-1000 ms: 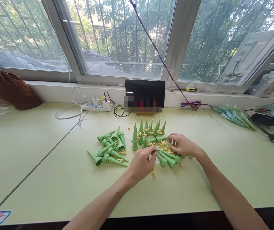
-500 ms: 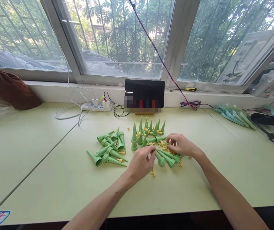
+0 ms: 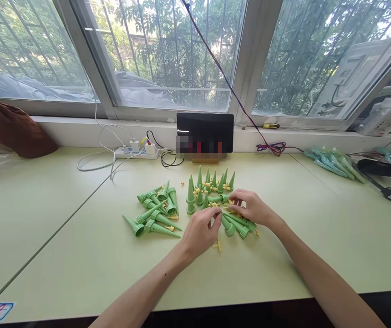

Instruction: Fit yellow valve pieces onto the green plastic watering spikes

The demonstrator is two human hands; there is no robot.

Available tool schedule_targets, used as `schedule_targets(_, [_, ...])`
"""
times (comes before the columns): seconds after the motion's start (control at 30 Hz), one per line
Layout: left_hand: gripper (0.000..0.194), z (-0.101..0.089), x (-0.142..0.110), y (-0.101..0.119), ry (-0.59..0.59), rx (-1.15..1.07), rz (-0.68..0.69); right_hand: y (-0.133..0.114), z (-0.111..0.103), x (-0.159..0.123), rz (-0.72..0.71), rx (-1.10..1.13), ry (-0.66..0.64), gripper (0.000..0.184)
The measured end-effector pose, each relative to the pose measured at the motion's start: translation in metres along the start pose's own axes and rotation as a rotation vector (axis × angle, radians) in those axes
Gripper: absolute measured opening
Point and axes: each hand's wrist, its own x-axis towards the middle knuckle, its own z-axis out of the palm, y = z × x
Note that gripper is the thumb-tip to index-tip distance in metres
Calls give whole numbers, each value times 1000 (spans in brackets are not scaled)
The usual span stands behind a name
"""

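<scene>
Green plastic cone spikes lie in a pile point(image 3: 156, 213) at the centre left of the pale green table point(image 3: 62, 237). Several more stand upright point(image 3: 212, 182) behind them. Small yellow parts point(image 3: 218, 245) are scattered among them. My left hand point(image 3: 200, 232) is curled, its fingertips pinched at the tip of a lying green spike point(image 3: 227, 225). My right hand point(image 3: 251, 207) rests fingers-down over the spikes and yellow bits on the right, fingertips pinched on something I cannot make out.
A dark tablet point(image 3: 205, 134) leans against the window sill. A white power strip point(image 3: 137, 151) with cables lies left of it. A brown bag point(image 3: 14, 130) sits at far left. Teal bundled items point(image 3: 335, 164) and black gear point(image 3: 386, 175) lie at far right.
My right hand has shifted slightly left and towards the standing spikes. My left hand has stayed at the same spike.
</scene>
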Motion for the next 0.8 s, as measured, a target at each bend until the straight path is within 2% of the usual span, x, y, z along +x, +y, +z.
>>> schedule_targets(0.2, [13,1,-1,-1,29,-19,13,-1,-8,-1,-3,-54,81,8])
schedule_targets(0.47, [14,0,-1,-1,59,-21,6,4,-16,-5,115,-134,-96,16])
schedule_targets(0.8, [12,0,-1,0,89,-50,19,7,-19,-5,221,-157,-185,10])
